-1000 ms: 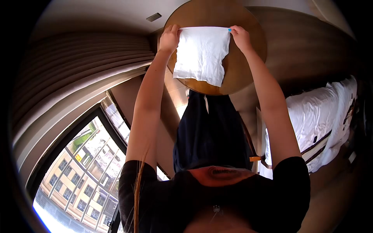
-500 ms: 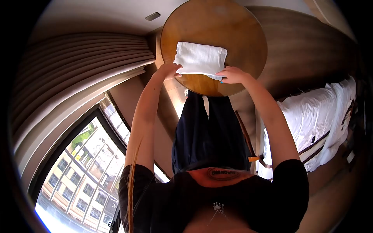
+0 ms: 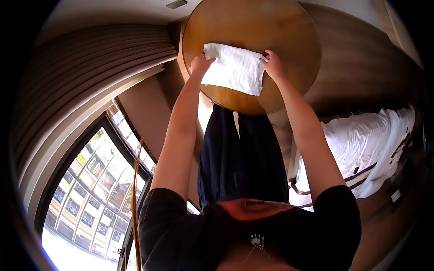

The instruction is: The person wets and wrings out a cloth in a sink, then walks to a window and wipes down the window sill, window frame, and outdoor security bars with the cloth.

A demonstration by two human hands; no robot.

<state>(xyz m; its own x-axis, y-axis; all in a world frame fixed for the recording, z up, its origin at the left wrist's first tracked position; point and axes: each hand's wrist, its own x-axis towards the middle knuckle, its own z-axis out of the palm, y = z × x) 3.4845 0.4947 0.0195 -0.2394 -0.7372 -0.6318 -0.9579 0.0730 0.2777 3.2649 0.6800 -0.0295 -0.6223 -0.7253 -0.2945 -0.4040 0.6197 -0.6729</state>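
Observation:
A folded white cloth (image 3: 235,70) lies slightly askew on the round wooden table (image 3: 285,31). At its left edge, near the far corner, my left hand (image 3: 201,64) is closed on the fabric. My right hand (image 3: 273,67) pinches the far right corner between thumb and fingers. Part of each hand's grip is hidden by the cloth or the fingers themselves. Whether the cloth is a towel or a garment I cannot tell.
Left of me are a pleated curtain (image 3: 99,58) and a bright window (image 3: 86,203). A bed with rumpled white bedding (image 3: 357,140) stands to the right. My dark trousers (image 3: 244,158) are close to the table's near edge.
Both hands have moved from the near corners of the cloth toward its far corners. The cloth now sits more tilted, its near right corner closer to me.

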